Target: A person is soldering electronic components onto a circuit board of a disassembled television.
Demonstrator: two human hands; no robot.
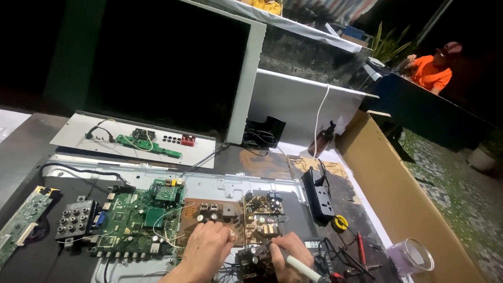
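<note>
An outdoor electronics repair bench: circuit boards (141, 215), a dismantled screen (173, 63), a power strip (319, 196).

A dark table (31, 141) carries a metal chassis (230, 184) with circuit boards, a white panel (73, 133), a loose green board (21, 222), a black power strip (319, 196), a yellow tape roll (340, 222), a clear cup (414, 257) and a brown bottle (322, 140).
</note>
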